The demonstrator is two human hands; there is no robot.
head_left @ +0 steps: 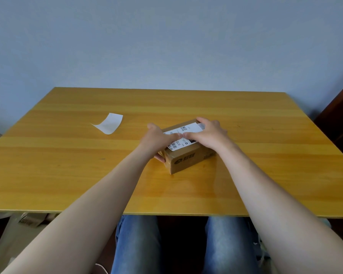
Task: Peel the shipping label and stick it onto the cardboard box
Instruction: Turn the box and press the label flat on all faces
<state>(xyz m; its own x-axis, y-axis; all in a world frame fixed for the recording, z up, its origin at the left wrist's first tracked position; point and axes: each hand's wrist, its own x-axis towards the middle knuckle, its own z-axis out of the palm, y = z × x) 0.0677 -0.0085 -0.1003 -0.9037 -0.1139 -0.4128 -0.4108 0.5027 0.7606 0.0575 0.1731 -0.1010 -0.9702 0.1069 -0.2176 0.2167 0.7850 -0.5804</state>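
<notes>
Although both hands are laid over it, the shipping label (188, 129) is seen flat on the top face of the cardboard box (183, 161), which sits near the middle of the desk (67, 165). Peeling is judged done: a curled white backing sheet (109, 124) lies well apart to the left. Left hand (158, 138) and right hand (208, 133) are pressed down, fingers straight, fingertips nearly meeting. Nothing is held in either grip. Judged left: edges to be smoothed, hands to be lifted.
</notes>
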